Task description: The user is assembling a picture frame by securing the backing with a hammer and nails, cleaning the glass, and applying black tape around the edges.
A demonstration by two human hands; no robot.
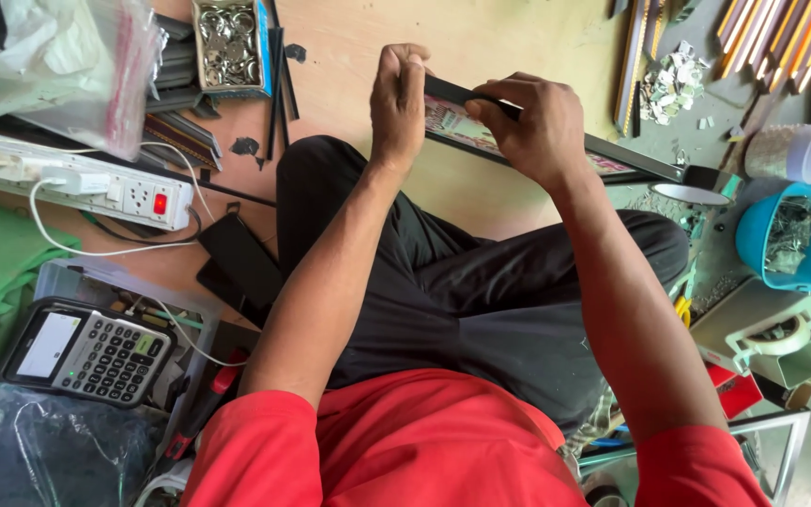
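**Black frame held at its near end by both hands**

Black moulding forms the picture frame, which is held edge-up above the wooden floor, just beyond the knees of the seated person. The left hand is closed in a fist around the frame's end, thumb side uppermost. The right hand is curled over the top edge just beside it, with the fingertips pinching the rim. The two hands are nearly touching.

The step in hand is judged to be work on the frame's end or corner, with the piece steadied by one hand and pressed or fitted by the other. What exactly is being fitted is hidden under the fingers. For the next move, a firm hold on the end and even pressure along the rim are judged necessary, so that the frame is not twisted.

The long axis runs from the hands down to the right, towards the roll of tape. The printed face is turned towards the person.
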